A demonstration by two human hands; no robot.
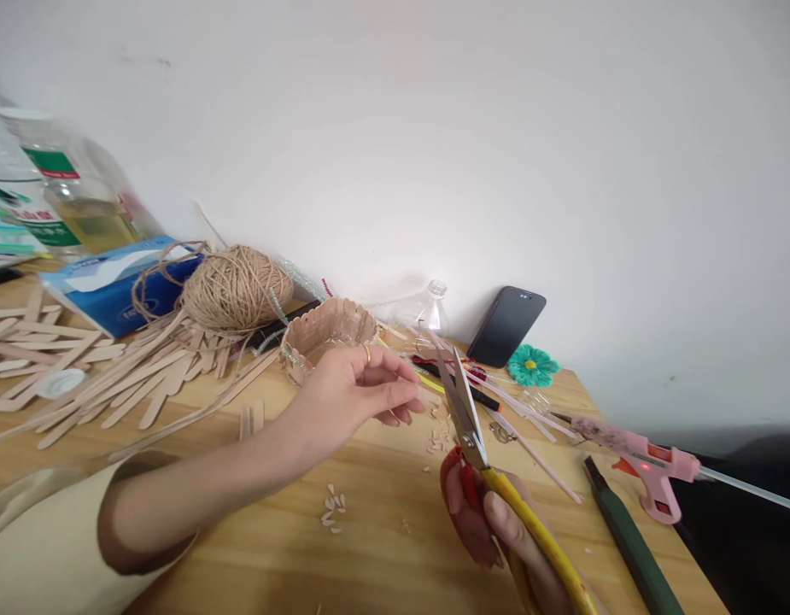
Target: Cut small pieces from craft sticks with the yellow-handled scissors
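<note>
My right hand (519, 521) grips a pair of scissors (470, 440) with red and yellow handles. The blades point up and away, slightly apart. Left of them, my left hand (375, 389) has thumb and fingers pinched together; whatever lies between the fingertips is too small to make out. Behind that hand stands a round basket (334, 320) made of short wooden pieces, partly hidden by it. Small cut wood chips (441, 437) lie under the blades, and a little heap of pale rounded tips (332, 510) sits nearer me.
Wooden craft sticks (157, 376) spread over the left side, by a twine ball (237, 286) and a blue tissue pack (122, 286). Rightward are a phone (506, 326), a turquoise flower (534, 366), a pink glue gun (638, 457) and a dark green tool (631, 538).
</note>
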